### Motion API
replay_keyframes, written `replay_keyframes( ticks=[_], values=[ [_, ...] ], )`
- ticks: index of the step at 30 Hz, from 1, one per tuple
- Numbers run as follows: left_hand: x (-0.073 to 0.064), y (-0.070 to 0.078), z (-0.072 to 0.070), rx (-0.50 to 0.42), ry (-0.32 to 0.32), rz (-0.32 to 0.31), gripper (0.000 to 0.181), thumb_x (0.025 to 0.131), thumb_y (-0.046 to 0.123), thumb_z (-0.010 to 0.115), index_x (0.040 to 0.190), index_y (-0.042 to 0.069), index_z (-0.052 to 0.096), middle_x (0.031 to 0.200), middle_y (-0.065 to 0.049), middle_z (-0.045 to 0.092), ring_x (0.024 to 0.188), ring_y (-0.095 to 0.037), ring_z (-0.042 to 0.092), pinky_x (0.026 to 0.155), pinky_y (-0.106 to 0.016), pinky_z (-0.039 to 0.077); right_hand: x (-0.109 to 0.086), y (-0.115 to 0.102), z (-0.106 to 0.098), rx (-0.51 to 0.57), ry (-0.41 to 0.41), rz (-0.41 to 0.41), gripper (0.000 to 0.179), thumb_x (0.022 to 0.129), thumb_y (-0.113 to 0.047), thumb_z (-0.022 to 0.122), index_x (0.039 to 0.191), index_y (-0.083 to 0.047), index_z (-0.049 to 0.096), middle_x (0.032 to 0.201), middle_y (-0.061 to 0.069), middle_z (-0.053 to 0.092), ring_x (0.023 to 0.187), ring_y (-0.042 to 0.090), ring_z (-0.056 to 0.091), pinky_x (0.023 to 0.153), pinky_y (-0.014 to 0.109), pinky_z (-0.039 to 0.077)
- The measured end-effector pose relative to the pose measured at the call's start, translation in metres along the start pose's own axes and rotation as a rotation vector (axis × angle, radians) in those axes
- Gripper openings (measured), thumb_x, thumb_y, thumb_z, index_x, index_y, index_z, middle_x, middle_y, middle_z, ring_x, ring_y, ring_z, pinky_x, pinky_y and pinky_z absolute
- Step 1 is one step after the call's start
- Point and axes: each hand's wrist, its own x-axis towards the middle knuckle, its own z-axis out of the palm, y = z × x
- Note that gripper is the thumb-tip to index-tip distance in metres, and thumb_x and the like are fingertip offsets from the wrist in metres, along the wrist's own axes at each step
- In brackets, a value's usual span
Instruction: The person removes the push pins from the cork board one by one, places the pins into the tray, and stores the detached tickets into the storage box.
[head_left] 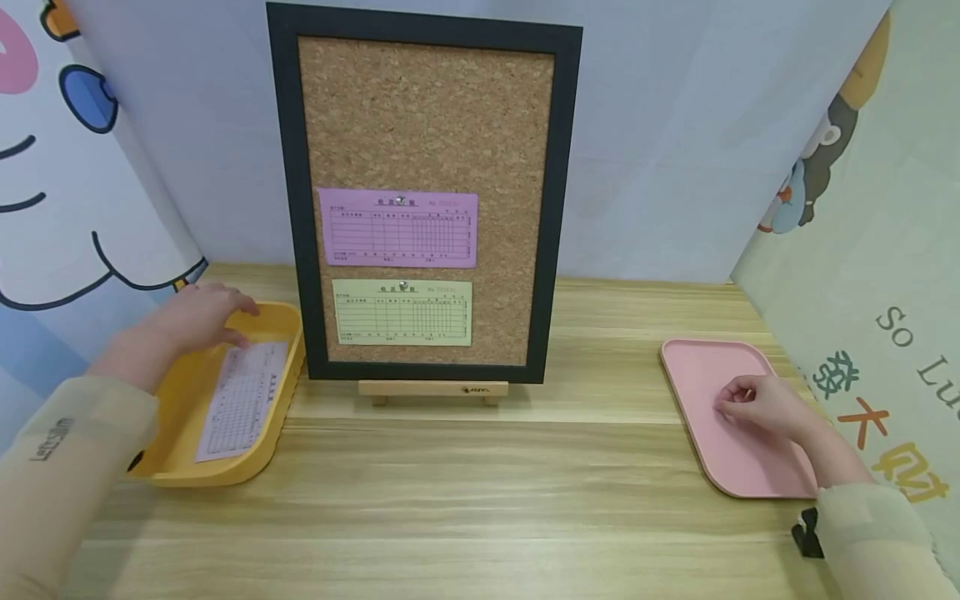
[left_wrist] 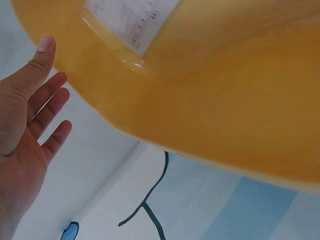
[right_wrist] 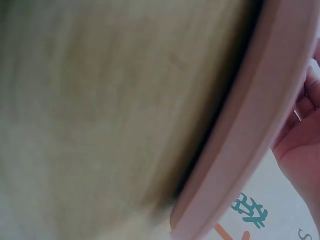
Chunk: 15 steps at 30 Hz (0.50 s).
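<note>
The slip (head_left: 243,400) lies along the right edge of the yellow tray (head_left: 174,417); the left hand (head_left: 202,318) hangs loose-fingered at the far edge. The right hand (head_left: 768,408) curls over the pink tray (head_left: 712,367); whether it grips anything, I can't tell. The board (head_left: 427,125) stands between, wide table (head_left: 525,517) rightward.

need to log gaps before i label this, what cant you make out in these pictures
Head view: whether the right hand pinches anything; the hand hides it.
Right wrist view: part of that hand, behind the pink tray's rim.
Head view: fine print on the yellow-green receipt, too small.
Left wrist view: part of the pale receipt, cut off by the top edge.
</note>
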Motion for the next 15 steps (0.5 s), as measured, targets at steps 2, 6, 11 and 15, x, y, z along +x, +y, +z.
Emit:
replay_keyframes(
  ticks=[2, 6, 11, 15],
  values=[
    [-0.001, 0.003, -0.002, -0.005, 0.026, 0.005, 0.045, 0.076, 0.021, 0.078, 0.114, 0.002, 0.064, 0.117, -0.024, 0.06, 0.108, -0.043, 0.051, 0.093, -0.061, 0.038, 0.0, -0.001, -0.001, 0.005, -0.009, 0.003, 0.015, 0.085, -0.022, 0.069, 0.083, -0.007, 0.066, 0.072, 0.0, 0.055, 0.065, 0.009, 0.044, 0.056, 0.023, 0.038],
    [-0.003, 0.009, -0.008, -0.016, 0.068, 0.005, 0.048, 0.078, 0.024, 0.077, 0.117, 0.001, 0.062, 0.12, -0.026, 0.058, 0.112, -0.045, 0.05, 0.093, -0.062, 0.036, -0.001, -0.003, -0.003, 0.013, -0.024, 0.005, 0.017, 0.086, -0.024, 0.069, 0.086, -0.007, 0.066, 0.073, 0.0, 0.056, 0.066, 0.01, 0.045, 0.057, 0.023, 0.038],
    [-0.007, 0.015, -0.015, -0.017, 0.124, -0.019, 0.051, 0.079, 0.027, 0.076, 0.12, 0.001, 0.06, 0.123, -0.028, 0.055, 0.114, -0.047, 0.046, 0.092, -0.066, 0.033, -0.004, -0.005, -0.009, -0.016, -0.013, 0.005, 0.017, 0.086, -0.026, 0.069, 0.088, -0.01, 0.067, 0.075, -0.001, 0.058, 0.067, 0.01, 0.048, 0.057, 0.023, 0.04],
    [-0.011, 0.021, -0.019, -0.039, 0.177, -0.05, 0.052, 0.082, 0.028, 0.074, 0.123, 0.001, 0.057, 0.127, -0.029, 0.052, 0.115, -0.046, 0.043, 0.09, -0.065, 0.033, -0.006, -0.008, -0.015, -0.005, 0.02, -0.034, 0.012, 0.084, -0.019, 0.069, 0.087, -0.008, 0.066, 0.076, -0.001, 0.059, 0.065, 0.006, 0.05, 0.056, 0.023, 0.042]
  ],
)
